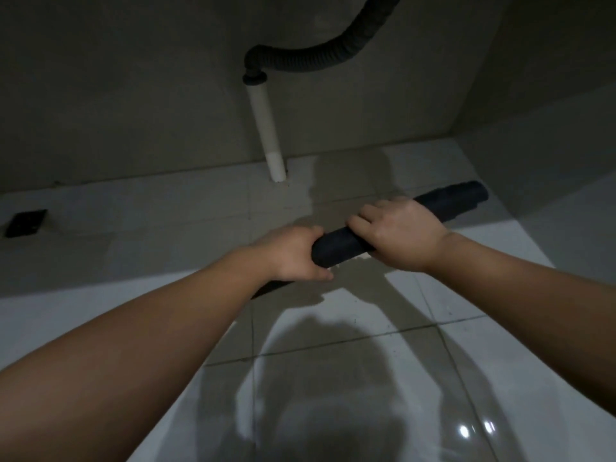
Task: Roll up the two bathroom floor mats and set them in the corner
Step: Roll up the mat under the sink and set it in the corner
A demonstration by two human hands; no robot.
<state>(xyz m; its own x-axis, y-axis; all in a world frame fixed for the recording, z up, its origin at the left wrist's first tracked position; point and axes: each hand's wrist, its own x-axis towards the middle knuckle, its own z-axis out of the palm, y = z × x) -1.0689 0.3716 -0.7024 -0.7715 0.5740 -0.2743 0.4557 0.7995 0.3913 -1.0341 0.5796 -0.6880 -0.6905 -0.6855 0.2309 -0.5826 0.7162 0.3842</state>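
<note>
A dark mat rolled into a long thin tube (340, 246) lies slanted over the tiled floor, its far end up at the right near the corner of the walls. My left hand (293, 255) grips the roll near its lower left end, fingers curled under it. My right hand (396, 228) grips it around the middle from above. The lower left end of the roll is partly hidden behind my left wrist. Only one mat is in view.
A white drain pipe (266, 128) with a dark corrugated hose (320, 58) stands against the back wall. A dark square floor drain (25, 223) sits at the left. The white floor tiles (416, 328) look wet and glossy. The side wall (550, 111) meets the back wall at the right.
</note>
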